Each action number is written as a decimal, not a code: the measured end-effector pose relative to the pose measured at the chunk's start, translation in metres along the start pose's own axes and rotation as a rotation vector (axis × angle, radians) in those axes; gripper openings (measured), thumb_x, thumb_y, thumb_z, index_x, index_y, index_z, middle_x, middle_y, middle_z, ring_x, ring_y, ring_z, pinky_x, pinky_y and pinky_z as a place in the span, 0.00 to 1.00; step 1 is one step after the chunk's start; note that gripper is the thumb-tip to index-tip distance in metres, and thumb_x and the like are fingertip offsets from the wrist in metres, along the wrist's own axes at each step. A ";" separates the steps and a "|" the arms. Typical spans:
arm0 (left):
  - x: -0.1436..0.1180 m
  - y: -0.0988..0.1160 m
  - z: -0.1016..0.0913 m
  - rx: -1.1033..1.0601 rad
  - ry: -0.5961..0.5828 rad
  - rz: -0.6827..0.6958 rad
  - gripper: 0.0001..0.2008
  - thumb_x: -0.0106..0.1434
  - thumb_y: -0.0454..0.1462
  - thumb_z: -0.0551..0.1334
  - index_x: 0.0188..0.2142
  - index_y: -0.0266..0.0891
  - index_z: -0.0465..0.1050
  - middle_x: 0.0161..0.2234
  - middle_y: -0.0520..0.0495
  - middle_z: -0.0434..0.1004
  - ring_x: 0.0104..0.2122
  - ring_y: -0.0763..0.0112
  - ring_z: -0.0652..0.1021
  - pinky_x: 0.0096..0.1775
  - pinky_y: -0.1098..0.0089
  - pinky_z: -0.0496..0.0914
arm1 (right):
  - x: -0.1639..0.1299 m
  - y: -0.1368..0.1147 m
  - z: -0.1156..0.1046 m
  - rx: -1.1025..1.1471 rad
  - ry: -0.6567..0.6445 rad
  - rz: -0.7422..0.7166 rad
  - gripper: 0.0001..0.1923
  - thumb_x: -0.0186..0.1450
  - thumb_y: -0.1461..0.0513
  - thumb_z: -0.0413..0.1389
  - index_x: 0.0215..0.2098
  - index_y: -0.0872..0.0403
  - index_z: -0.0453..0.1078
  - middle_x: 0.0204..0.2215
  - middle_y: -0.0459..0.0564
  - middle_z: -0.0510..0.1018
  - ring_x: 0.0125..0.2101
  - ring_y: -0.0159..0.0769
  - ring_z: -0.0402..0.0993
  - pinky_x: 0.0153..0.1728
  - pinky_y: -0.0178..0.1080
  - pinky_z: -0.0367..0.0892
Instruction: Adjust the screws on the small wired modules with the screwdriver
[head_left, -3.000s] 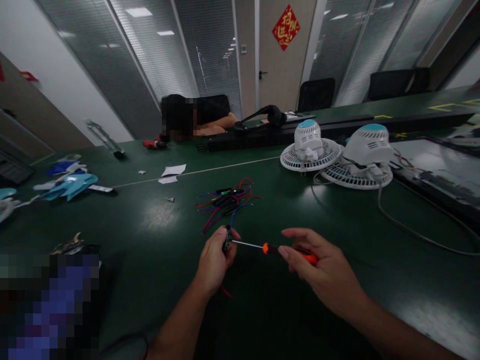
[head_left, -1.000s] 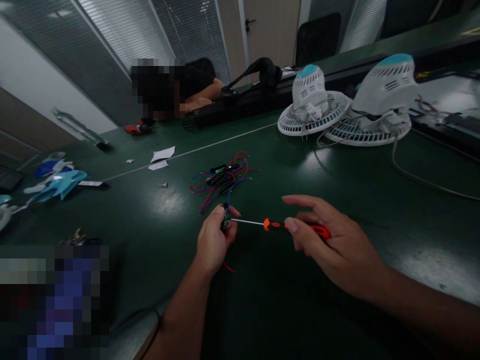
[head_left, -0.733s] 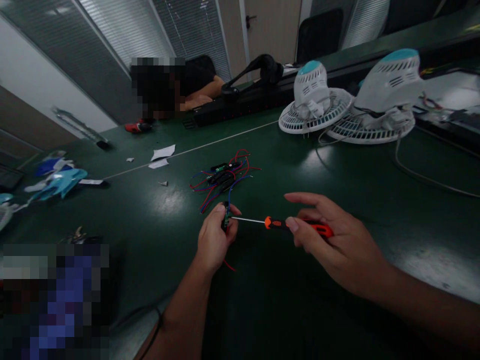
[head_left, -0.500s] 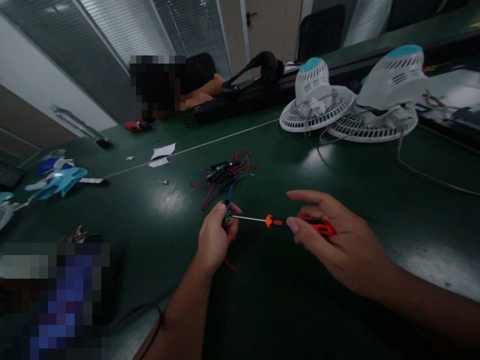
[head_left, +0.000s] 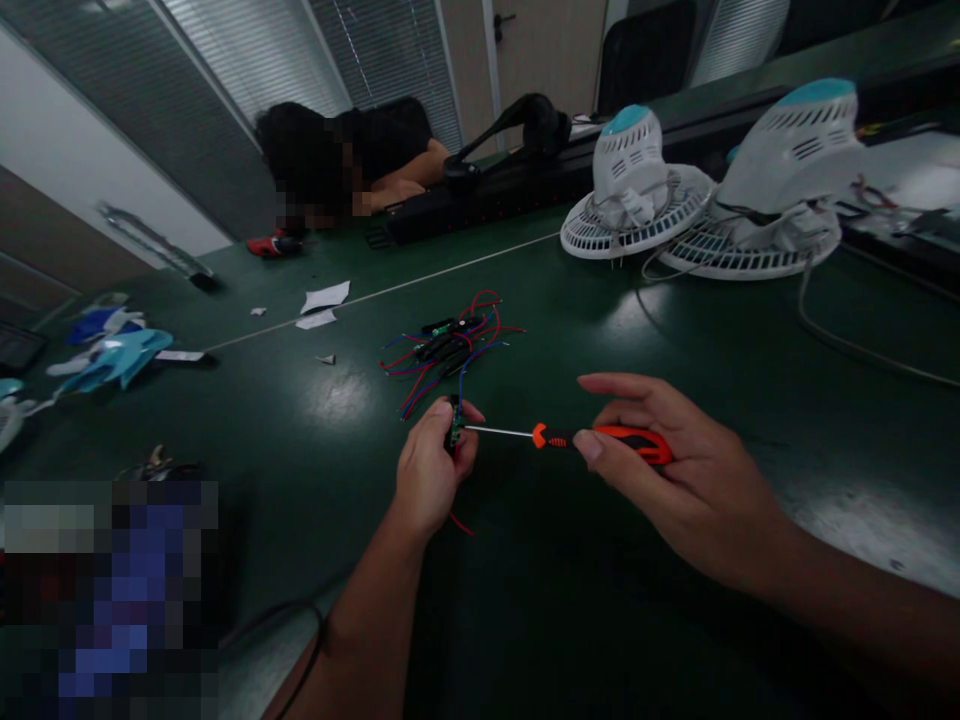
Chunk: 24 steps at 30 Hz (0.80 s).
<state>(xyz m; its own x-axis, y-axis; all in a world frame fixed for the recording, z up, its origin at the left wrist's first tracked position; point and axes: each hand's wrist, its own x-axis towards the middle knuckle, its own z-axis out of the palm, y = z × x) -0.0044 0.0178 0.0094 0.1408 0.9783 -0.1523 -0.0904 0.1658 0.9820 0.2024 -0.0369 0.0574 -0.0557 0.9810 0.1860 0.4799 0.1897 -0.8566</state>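
Note:
My left hand (head_left: pixel 433 465) pinches a small black part with a green circuit board (head_left: pixel 455 428), from which a blue wire rises and a red wire hangs below. In my right hand (head_left: pixel 675 470) lies an orange-and-black screwdriver (head_left: pixel 630 441), held between thumb and fingers with the index finger stretched out. Its thin metal shaft points left, and the tip meets the side of the circuit board; the exact contact spot is too small to make out. Just beyond my left hand rests a pile of similar black parts (head_left: pixel 450 345) with red and blue wires.
Two white fan heads (head_left: pixel 630 210) with blue caps stand at the back right, a cable trailing from them. Paper scraps (head_left: pixel 326 296) and a turquoise plastic piece (head_left: pixel 124 358) lie to the left on the green table (head_left: pixel 337 430). A person (head_left: pixel 375 150) leans across the far side.
Both hands keep nearly the same pose, with the screwdriver tip still at the board. The camera view has shifted slightly.

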 end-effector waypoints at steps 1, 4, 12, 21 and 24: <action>0.000 0.000 0.000 0.007 0.004 0.000 0.17 0.65 0.45 0.48 0.33 0.38 0.68 0.11 0.59 0.54 0.11 0.79 0.54 0.16 0.75 0.51 | -0.001 0.001 0.000 0.004 -0.011 -0.004 0.19 0.67 0.55 0.52 0.53 0.55 0.63 0.27 0.46 0.77 0.23 0.31 0.72 0.22 0.33 0.65; 0.000 0.000 0.000 0.023 0.027 -0.011 0.17 0.65 0.46 0.48 0.33 0.37 0.68 0.11 0.59 0.54 0.11 0.79 0.55 0.16 0.76 0.51 | -0.002 0.002 -0.001 0.002 -0.043 -0.037 0.20 0.70 0.53 0.45 0.55 0.55 0.62 0.22 0.43 0.74 0.21 0.30 0.71 0.22 0.33 0.65; -0.001 -0.001 0.000 0.019 0.011 -0.001 0.17 0.66 0.46 0.48 0.32 0.37 0.68 0.11 0.60 0.53 0.11 0.80 0.54 0.16 0.77 0.51 | 0.002 -0.002 -0.003 -0.047 -0.078 0.004 0.20 0.71 0.55 0.45 0.56 0.56 0.62 0.15 0.38 0.69 0.14 0.28 0.66 0.15 0.32 0.58; 0.000 -0.002 -0.001 0.021 -0.016 0.021 0.17 0.66 0.46 0.47 0.33 0.38 0.68 0.10 0.60 0.52 0.11 0.80 0.53 0.16 0.76 0.51 | 0.002 0.000 0.000 -0.069 -0.044 -0.036 0.20 0.69 0.57 0.49 0.56 0.57 0.60 0.17 0.40 0.70 0.16 0.30 0.67 0.17 0.33 0.59; 0.000 -0.001 0.000 0.032 -0.002 0.015 0.17 0.66 0.45 0.47 0.33 0.38 0.67 0.10 0.60 0.53 0.11 0.79 0.53 0.16 0.76 0.51 | 0.002 0.001 0.000 -0.044 -0.041 -0.047 0.20 0.68 0.58 0.50 0.56 0.57 0.59 0.18 0.40 0.71 0.17 0.29 0.68 0.19 0.33 0.60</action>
<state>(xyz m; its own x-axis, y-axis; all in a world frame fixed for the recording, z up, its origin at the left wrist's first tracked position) -0.0045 0.0177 0.0085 0.1413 0.9804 -0.1373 -0.0605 0.1469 0.9873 0.2025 -0.0346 0.0567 -0.1145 0.9721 0.2047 0.5139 0.2343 -0.8252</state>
